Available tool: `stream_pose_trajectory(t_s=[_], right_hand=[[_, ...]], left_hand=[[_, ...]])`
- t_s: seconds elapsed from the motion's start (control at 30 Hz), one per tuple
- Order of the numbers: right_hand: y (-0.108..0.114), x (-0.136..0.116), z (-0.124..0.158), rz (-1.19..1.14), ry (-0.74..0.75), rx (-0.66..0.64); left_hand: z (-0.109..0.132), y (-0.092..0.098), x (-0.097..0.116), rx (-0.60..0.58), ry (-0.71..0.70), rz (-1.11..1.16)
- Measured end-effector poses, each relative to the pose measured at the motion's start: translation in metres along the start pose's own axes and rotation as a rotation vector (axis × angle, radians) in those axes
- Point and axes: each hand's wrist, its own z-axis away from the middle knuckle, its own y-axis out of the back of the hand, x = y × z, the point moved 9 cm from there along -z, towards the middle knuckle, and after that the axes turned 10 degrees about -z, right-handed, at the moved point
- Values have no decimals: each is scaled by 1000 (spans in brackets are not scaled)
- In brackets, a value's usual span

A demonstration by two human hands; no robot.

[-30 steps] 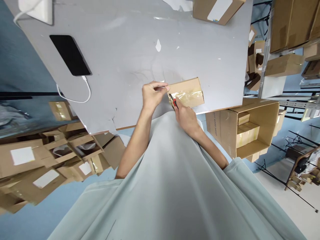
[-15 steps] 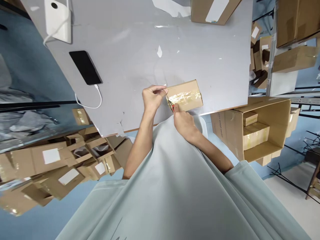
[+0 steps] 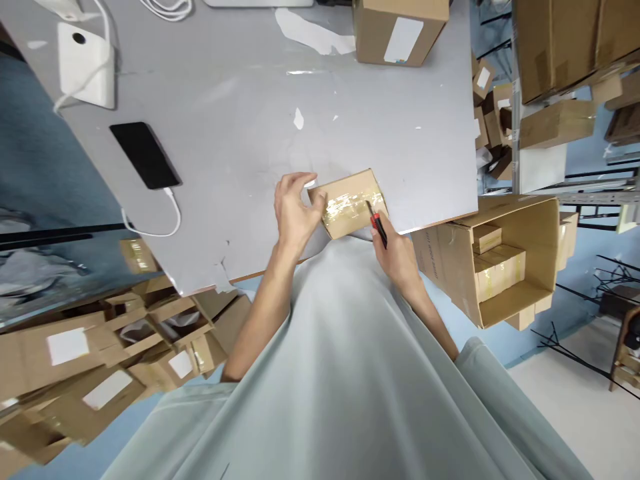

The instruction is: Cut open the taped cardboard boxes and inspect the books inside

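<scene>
A small cardboard box (image 3: 350, 190) with shiny clear tape lies at the table's near edge. My left hand (image 3: 296, 210) is at its left end, thumb against the box and fingers spread apart beyond its far corner. In my right hand (image 3: 397, 257) is a red and black utility knife (image 3: 379, 227), gripped by its handle. The knife's blade tip points at the taped top, near the box's right end; whether it touches the tape I cannot tell.
On the grey table (image 3: 225, 147) lie a black phone (image 3: 145, 155) on a white cable, a white power bank (image 3: 86, 67) and a larger box (image 3: 395, 33). An open carton (image 3: 450, 270) holding small boxes stands at right. Several cardboard boxes (image 3: 110, 387) fill the lower left.
The knife has come away from the box's left end and is now over its right part. My left fingers have opened wider. The view has shifted, showing more of the table's far side.
</scene>
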Motion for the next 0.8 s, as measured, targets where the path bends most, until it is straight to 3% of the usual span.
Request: stream_pose_trajectory(t_s=[0.1,0.2,0.33,0.63,0.8], right_hand=[[19,30,-6,10,-39,111],[26,40,-15,36,5,153],[25,34,-30,88,64,151],[15,21,-54,219,-6,81],[13,6,-57,263,-114,55]], left_hand=[[12,-30,52,-99,-231,-74],[25,-64,83,-201,-387,-102],[30,-81,84,-211,-428,-135],[31,-81,82,-234,-438,-116],[28,-80,81,-243,-397,-15]])
